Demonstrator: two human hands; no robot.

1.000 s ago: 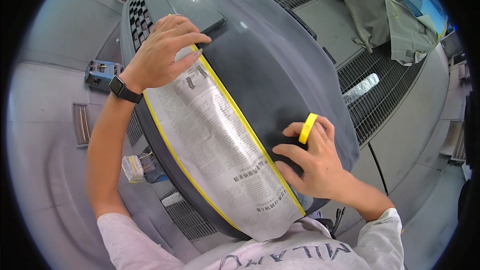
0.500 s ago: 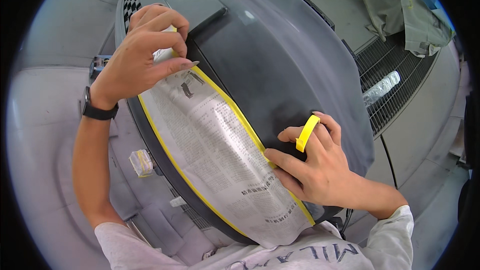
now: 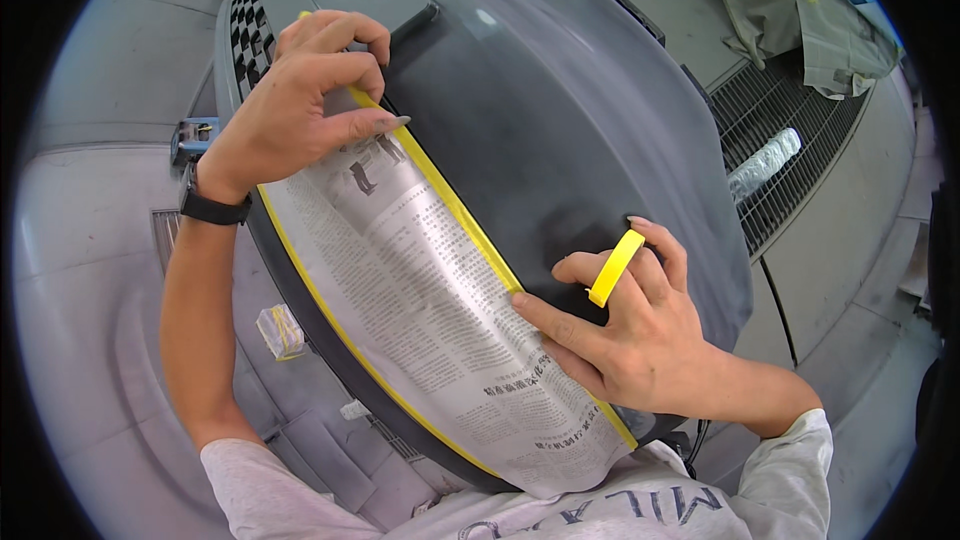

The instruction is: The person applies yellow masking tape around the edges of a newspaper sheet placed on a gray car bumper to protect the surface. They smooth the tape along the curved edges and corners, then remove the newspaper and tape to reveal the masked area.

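A sheet of newspaper (image 3: 400, 270) edged with yellow masking tape (image 3: 465, 220) lies along a dark grey car bumper (image 3: 540, 120). My left hand (image 3: 320, 90) is closed at the far end of the sheet, thumb and fingers pinching its taped upper edge; the exact grip is partly hidden. Farther down the same edge, my right hand (image 3: 640, 330) presses its index fingertip on the tape. A roll of yellow tape (image 3: 616, 268) hangs round the fingers of that hand. A second strip of yellow tape (image 3: 340, 318) borders the sheet's lower side.
A black mesh grille (image 3: 250, 20) adjoins my left hand. Floor grates (image 3: 800, 130) and a foil-wrapped bar (image 3: 765, 165) lie to the right, near grey draped sheeting (image 3: 840, 40). A small wrapped block (image 3: 280, 332) and a blue object (image 3: 192, 140) sit on the left.
My left hand has shifted slightly right against the bumper and stays on the sheet's far end. My right index fingertip has slid a little up the taped edge.
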